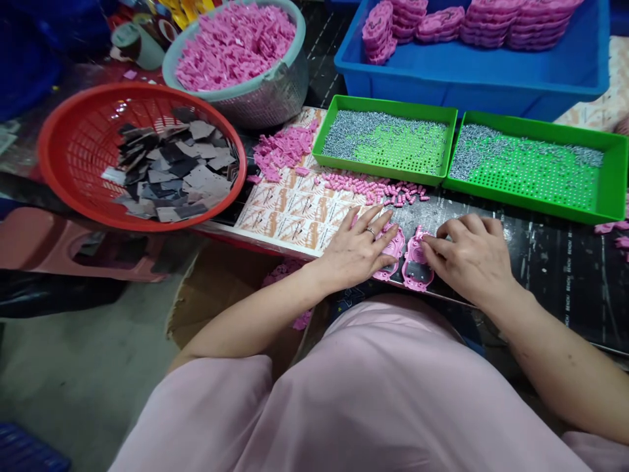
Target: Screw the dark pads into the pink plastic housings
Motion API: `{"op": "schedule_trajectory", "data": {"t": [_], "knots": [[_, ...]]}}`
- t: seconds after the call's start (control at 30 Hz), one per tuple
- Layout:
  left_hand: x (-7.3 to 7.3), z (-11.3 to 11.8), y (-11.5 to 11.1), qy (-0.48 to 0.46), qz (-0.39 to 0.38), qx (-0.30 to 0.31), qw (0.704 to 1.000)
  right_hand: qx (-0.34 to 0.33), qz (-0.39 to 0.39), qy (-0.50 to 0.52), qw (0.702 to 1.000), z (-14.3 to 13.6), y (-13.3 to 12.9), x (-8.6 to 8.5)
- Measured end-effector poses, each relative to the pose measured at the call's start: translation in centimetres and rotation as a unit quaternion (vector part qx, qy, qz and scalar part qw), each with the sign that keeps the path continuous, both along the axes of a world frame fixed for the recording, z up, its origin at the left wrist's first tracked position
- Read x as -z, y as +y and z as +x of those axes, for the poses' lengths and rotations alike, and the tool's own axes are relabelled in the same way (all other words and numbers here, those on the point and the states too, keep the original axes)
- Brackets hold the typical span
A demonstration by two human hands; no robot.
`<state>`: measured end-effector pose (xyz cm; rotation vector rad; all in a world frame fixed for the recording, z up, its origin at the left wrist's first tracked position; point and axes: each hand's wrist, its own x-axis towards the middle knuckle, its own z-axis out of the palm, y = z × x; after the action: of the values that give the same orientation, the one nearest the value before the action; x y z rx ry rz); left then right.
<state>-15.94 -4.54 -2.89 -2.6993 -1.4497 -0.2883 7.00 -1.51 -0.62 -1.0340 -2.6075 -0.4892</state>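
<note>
Two pink plastic frames lie side by side at the table's front edge. My left hand (pixel 361 246), with a ring on one finger, rests with spread fingers over the left pink frame (pixel 393 249). My right hand (pixel 466 252) has its thumb and fingertips pinched at the upper right of the right pink frame (pixel 417 267); whatever is between them is too small to make out. A small pink peg stands out at that frame's top. Beyond my hands lie small pink cylinders (pixel 378 190) and a heap of pink pieces (pixel 285 151).
Two green trays (pixel 386 172) (pixel 540 203) hold small metal pieces. Behind them is a blue bin (pixel 466 78) with stacked pink parts. At left are a red basket (pixel 63 144) of dark and grey flat pieces and a pale basket (pixel 270 98) of pink parts.
</note>
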Motion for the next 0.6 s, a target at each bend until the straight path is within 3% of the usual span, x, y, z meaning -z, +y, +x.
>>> {"op": "schedule_trajectory", "data": {"t": [0.37, 0.6], "knots": [[-0.29, -0.13, 0.59, -0.006, -0.034, -0.005, 0.999, -0.024, -0.026, -0.009, 0.999, 0.37, 0.75, -0.45], [0.32, -0.24, 0.50, -0.025, -0.011, 0.001, 1.000, -0.021, 0.014, 0.033, 0.999, -0.45, 0.46, 0.26]]}}
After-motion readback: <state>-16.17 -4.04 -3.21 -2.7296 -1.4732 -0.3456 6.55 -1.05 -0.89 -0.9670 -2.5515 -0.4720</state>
